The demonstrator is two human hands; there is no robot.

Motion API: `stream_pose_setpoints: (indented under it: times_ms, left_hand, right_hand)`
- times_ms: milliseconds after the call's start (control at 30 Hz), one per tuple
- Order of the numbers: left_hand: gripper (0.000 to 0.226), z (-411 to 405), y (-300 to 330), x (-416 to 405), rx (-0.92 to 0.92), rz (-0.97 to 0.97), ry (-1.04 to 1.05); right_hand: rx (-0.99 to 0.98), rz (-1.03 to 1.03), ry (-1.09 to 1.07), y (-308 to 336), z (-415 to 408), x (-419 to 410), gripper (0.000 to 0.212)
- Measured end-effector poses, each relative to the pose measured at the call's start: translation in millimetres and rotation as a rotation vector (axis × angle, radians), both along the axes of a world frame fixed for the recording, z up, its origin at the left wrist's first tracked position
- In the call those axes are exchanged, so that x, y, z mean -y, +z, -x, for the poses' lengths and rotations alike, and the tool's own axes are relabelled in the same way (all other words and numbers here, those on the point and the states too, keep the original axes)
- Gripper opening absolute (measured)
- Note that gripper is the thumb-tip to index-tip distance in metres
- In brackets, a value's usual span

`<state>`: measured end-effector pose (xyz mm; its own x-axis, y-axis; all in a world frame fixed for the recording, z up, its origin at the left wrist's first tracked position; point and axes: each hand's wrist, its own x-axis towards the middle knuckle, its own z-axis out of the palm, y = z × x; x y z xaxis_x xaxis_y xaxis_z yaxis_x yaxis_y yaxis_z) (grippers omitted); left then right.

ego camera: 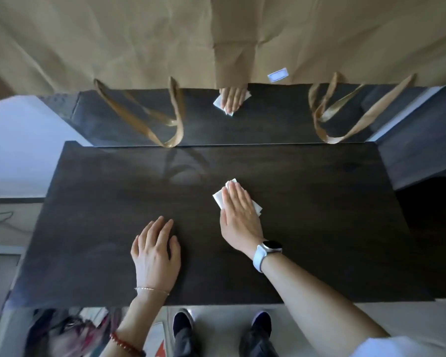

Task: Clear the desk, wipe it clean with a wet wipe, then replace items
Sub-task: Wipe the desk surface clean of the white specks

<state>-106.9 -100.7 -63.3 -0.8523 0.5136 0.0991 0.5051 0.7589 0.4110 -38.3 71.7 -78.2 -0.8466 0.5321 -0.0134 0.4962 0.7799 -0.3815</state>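
Right now our right hand (238, 211) lies flat on the wet wipe (220, 198), fingers straight and together, pressing it onto the dark desk (319, 228) a little right of the middle. The wipe sits directly under the palm and fingers, its white corners poking out at the fingertips, on the left side and on the right side, so it lies crosswise to the fingers, which point toward the back of the desk. Our left hand (155, 251) rests on the desk just left of it, nearer the front edge, fingers spread and relaxed, holding nothing; we judge it is only steadying us. The right hand is plainly the one doing the wiping, and it wears a white watch (264, 252). Along the back edge stands a mirror-like panel (268, 124) showing the hand and wipe again, and brown paper bags (113, 42) hang above with handles (175, 124) dangling to the desk's back edge. Those handles look the likeliest things to catch a sweep toward the back; otherwise wide stretches to the left and right still seem to need wiping.
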Motion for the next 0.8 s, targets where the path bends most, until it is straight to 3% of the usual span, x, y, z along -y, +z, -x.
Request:
stream_pose_setpoints:
  times_ms: [233, 467, 567, 800]
  left_hand:
    - [0.052, 42, 5, 118, 0.05, -0.013, 0.292]
    - [0.055, 86, -6, 212, 0.125, 0.133, 0.413]
    - [0.058, 94, -11, 236, 0.197, 0.153, 0.373]
    - [0.053, 103, -10, 272, 0.167, 0.011, 0.244]
  right_hand:
    - [0.008, 0.047, 0.224, -1, 38, 161, 0.053]
    - [0.032, 0.001, -0.139, -1, 81, 187, 0.057]
    - [0.036, 0.02, 0.046, 3, 111, 224, 0.057]
    - [-0.006, 0.15, 0.641, 2, 127, 312, 0.058]
